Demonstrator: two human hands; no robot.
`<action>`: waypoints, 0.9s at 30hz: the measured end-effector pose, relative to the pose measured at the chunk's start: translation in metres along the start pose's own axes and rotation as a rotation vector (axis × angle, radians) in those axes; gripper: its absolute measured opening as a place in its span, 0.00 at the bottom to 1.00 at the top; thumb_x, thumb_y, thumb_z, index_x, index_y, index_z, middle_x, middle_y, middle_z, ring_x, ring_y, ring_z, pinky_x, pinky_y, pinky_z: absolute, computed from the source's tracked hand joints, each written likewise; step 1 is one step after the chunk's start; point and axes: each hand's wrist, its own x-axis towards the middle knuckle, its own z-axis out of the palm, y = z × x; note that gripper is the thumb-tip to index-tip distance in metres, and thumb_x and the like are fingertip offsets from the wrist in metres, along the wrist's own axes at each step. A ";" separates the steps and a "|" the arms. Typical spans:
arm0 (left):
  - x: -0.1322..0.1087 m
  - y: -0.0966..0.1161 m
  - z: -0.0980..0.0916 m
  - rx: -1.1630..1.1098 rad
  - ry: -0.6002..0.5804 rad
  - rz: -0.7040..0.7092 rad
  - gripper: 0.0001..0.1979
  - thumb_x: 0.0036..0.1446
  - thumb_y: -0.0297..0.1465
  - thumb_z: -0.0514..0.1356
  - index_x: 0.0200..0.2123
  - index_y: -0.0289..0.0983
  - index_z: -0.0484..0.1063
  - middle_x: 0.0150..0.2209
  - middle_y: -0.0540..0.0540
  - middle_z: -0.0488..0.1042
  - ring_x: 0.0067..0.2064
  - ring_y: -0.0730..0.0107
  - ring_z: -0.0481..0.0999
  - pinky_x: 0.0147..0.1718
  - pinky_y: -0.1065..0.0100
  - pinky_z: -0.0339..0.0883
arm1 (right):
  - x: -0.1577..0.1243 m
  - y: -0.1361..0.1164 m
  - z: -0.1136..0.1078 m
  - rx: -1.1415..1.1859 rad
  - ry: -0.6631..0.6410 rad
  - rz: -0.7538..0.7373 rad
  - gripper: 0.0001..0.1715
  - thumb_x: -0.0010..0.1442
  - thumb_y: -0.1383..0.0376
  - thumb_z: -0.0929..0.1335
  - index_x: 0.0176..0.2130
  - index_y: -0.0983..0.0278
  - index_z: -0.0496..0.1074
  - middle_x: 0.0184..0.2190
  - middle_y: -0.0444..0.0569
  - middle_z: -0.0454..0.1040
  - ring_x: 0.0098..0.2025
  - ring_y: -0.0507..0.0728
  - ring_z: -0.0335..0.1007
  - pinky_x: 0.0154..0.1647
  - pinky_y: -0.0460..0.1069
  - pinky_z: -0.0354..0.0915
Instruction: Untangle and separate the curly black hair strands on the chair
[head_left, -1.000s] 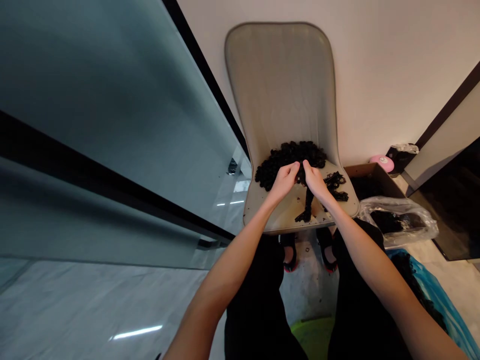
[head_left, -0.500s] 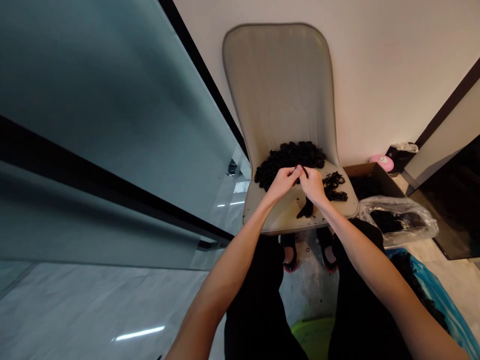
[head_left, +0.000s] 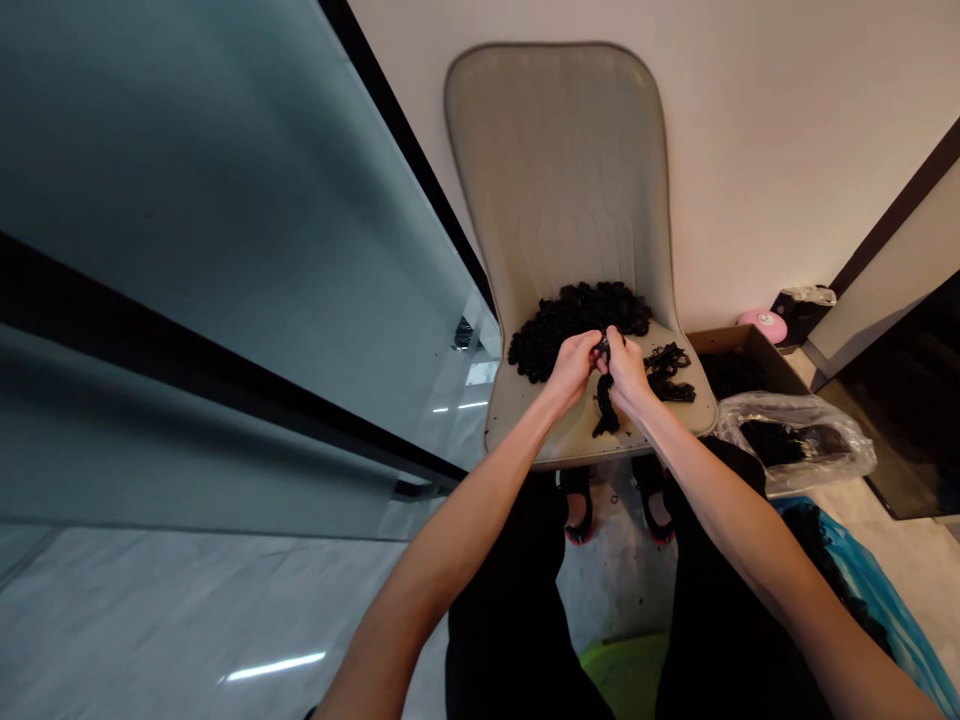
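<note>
My left hand (head_left: 574, 365) and my right hand (head_left: 626, 372) meet at the middle of a pale beige padded seat (head_left: 555, 170), both pinching a narrow strand of black curly hair (head_left: 605, 407). The strand hangs below my fingers onto the seat. Just behind my hands lies a large heap of black curly hair (head_left: 577, 318). A smaller tangle of black hair (head_left: 666, 372) sits close to my right hand. My fingers hide the top of the strand.
To the right are a cardboard box (head_left: 739, 348) holding dark contents, a clear plastic bag (head_left: 795, 442) of black hair and a blue plastic sheet (head_left: 862, 570). A green basin (head_left: 622, 675) sits between my legs. A tall glass panel (head_left: 225, 250) runs along the left.
My hands have drawn closer together and lower, gathering the black strand between them. The strand now hangs shorter below my fingers.
</note>
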 end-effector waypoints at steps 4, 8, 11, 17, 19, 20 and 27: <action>-0.005 0.006 0.004 -0.139 0.099 -0.085 0.19 0.60 0.31 0.60 0.19 0.38 0.57 0.17 0.57 0.56 0.17 0.82 0.57 0.18 0.75 0.52 | -0.002 -0.007 0.000 0.066 0.051 0.043 0.28 0.70 0.57 0.65 0.21 0.60 0.56 0.13 0.36 0.56 0.17 0.47 0.49 0.21 0.45 0.50; -0.011 0.029 0.000 -0.332 0.022 -0.069 0.24 0.66 0.37 0.57 0.21 0.39 0.49 0.18 0.58 0.48 0.17 0.82 0.49 0.21 0.74 0.55 | 0.001 -0.020 -0.008 0.175 0.017 0.050 0.27 0.73 0.57 0.61 0.22 0.60 0.54 0.14 0.35 0.51 0.16 0.47 0.46 0.22 0.45 0.53; -0.014 0.042 -0.002 -0.255 -0.032 -0.035 0.23 0.67 0.43 0.57 0.23 0.39 0.54 0.19 0.57 0.51 0.18 0.81 0.50 0.24 0.73 0.59 | 0.006 -0.026 -0.015 0.087 -0.095 -0.015 0.28 0.70 0.51 0.64 0.24 0.60 0.57 0.16 0.35 0.53 0.17 0.47 0.46 0.21 0.46 0.51; -0.013 0.032 -0.003 -0.046 -0.092 0.072 0.15 0.63 0.45 0.60 0.36 0.38 0.72 0.29 0.51 0.68 0.21 0.80 0.57 0.25 0.70 0.60 | 0.015 -0.021 -0.024 -0.171 -0.141 -0.035 0.36 0.64 0.33 0.58 0.26 0.60 0.61 0.18 0.40 0.57 0.19 0.50 0.53 0.21 0.48 0.54; -0.013 0.028 -0.005 -0.001 -0.119 0.121 0.14 0.60 0.43 0.63 0.40 0.38 0.74 0.32 0.49 0.71 0.23 0.80 0.60 0.26 0.70 0.61 | 0.016 -0.019 -0.027 -0.238 -0.150 -0.070 0.39 0.62 0.31 0.57 0.27 0.60 0.64 0.18 0.42 0.60 0.21 0.51 0.57 0.23 0.48 0.57; -0.014 0.026 -0.005 0.010 -0.128 0.141 0.15 0.57 0.42 0.65 0.41 0.39 0.74 0.32 0.49 0.72 0.24 0.80 0.62 0.27 0.70 0.61 | 0.016 -0.019 -0.028 -0.264 -0.155 -0.091 0.40 0.62 0.30 0.56 0.27 0.61 0.65 0.19 0.43 0.61 0.22 0.52 0.59 0.24 0.48 0.58; -0.013 0.020 -0.008 0.108 -0.091 0.272 0.18 0.48 0.34 0.71 0.43 0.39 0.74 0.38 0.48 0.76 0.28 0.78 0.69 0.28 0.73 0.64 | 0.012 -0.024 -0.031 -0.334 -0.189 -0.205 0.41 0.62 0.31 0.56 0.25 0.61 0.67 0.22 0.45 0.65 0.29 0.54 0.65 0.33 0.49 0.64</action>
